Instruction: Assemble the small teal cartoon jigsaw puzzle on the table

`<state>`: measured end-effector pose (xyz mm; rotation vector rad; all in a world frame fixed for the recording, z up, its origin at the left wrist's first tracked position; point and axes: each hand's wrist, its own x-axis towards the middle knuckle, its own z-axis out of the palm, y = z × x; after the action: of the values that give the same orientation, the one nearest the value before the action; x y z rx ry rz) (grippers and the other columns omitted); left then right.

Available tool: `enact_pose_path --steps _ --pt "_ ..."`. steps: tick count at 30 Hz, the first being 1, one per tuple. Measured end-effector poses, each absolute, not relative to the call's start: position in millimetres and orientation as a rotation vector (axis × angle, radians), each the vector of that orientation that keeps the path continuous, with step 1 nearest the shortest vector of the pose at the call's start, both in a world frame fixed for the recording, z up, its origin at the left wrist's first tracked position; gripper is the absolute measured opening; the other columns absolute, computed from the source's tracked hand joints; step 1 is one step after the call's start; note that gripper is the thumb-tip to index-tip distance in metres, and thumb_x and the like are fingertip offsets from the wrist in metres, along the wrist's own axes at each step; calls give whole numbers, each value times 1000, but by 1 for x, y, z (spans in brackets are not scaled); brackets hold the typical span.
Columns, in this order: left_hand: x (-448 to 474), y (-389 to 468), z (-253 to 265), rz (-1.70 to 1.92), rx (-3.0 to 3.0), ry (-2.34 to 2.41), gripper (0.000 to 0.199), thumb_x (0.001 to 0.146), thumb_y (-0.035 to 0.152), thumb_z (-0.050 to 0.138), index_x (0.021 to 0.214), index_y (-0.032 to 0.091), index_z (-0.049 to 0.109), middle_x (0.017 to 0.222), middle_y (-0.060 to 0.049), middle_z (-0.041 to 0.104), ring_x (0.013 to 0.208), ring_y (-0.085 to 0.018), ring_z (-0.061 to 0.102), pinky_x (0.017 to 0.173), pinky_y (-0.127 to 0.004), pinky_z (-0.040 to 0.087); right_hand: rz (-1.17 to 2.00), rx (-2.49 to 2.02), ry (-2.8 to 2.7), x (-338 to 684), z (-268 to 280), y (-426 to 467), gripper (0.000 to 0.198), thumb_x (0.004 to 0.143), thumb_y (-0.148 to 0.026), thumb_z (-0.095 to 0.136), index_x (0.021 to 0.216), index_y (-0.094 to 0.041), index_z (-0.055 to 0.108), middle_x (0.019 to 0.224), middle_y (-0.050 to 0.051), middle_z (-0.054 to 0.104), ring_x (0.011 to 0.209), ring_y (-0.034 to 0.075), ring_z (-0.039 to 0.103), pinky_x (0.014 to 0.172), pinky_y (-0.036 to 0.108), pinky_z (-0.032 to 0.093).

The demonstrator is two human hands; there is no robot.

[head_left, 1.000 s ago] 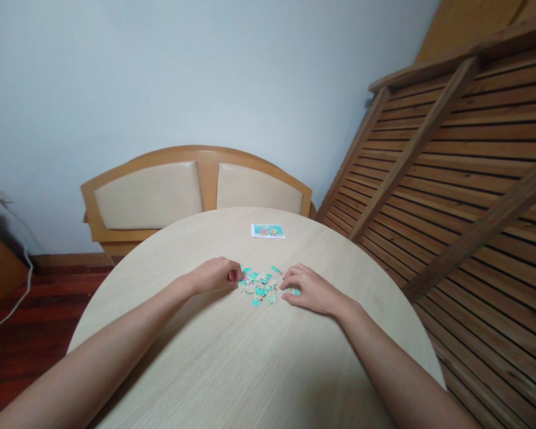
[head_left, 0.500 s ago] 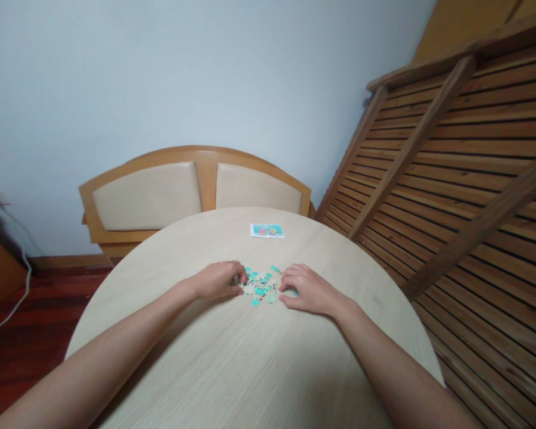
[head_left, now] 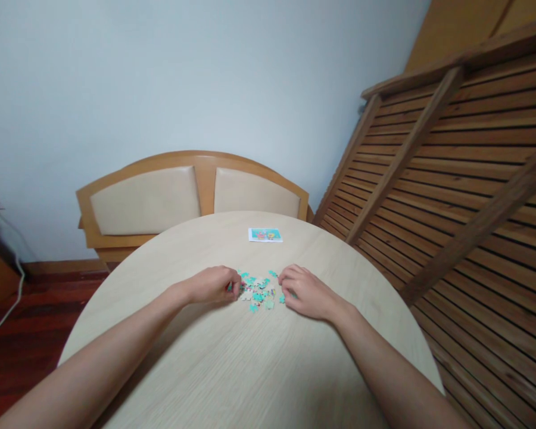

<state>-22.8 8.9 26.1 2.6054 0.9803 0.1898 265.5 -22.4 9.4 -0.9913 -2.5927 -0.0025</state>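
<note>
A loose pile of jigsaw puzzle pieces, mostly teal with some pale backs, lies on the round table between my hands. My left hand is at the pile's left edge, thumb and fingers pinched together, with a bit of teal puzzle piece showing between them. On the right side, my right hand rests with curled fingers, thumb close to the fingertips; a small teal patch shows between them, mostly hidden. A single teal piece lies just beside the right thumb.
Beyond the pile lies a small picture card with cartoon figures on teal. A padded wooden headboard stands behind the table against the wall. A slatted wooden frame leans at the right. A white cable hangs at the left.
The left fingers have closed together at the pile's edge. My right hand has drawn its thumb in slightly, uncovering a teal piece beside it. The view has shifted a little.
</note>
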Motion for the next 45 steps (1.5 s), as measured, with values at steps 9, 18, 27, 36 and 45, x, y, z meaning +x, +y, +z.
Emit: enact_pose_path --steps 9,18,27,36,45 --pt "-23 11 20 81 2499 972 13 76 31 73 75 19 67 69 3 65 62 -12 53 56 -22 33 57 -984 -2565 263 8 -26 14 78 -10 61 68 -20 58 99 6 63 103 23 54 91 37 45" --pt "-17 4 24 191 2527 1037 26 85 45 63 84 19 66 74 1 66 63 -13 54 58 -23 33 187 -919 -2534 251 2 -27 14 90 -26 63 104 -24 67 108 6 64 109 23 54 96 38 44" --pt "-9 1 16 192 2600 1163 20 85 39 63 93 22 69 87 -3 70 73 -17 61 64 -25 38 241 -915 -2549 251 -1 -27 27 85 -33 70 110 -25 67 113 7 65 111 24 55 99 40 44" --pt "-13 5 16 184 2590 1177 18 85 37 61 92 24 71 85 -2 73 71 -16 62 61 -24 36 252 -869 -2547 252 0 -26 13 83 -29 72 94 -23 69 107 6 66 105 22 57 95 38 45" --pt "-15 8 13 213 2607 1150 16 83 33 61 93 24 70 86 -2 72 73 -16 62 64 -24 37 304 -773 -2564 247 3 -31 8 75 -23 77 79 -23 70 99 3 67 97 20 60 95 36 45"
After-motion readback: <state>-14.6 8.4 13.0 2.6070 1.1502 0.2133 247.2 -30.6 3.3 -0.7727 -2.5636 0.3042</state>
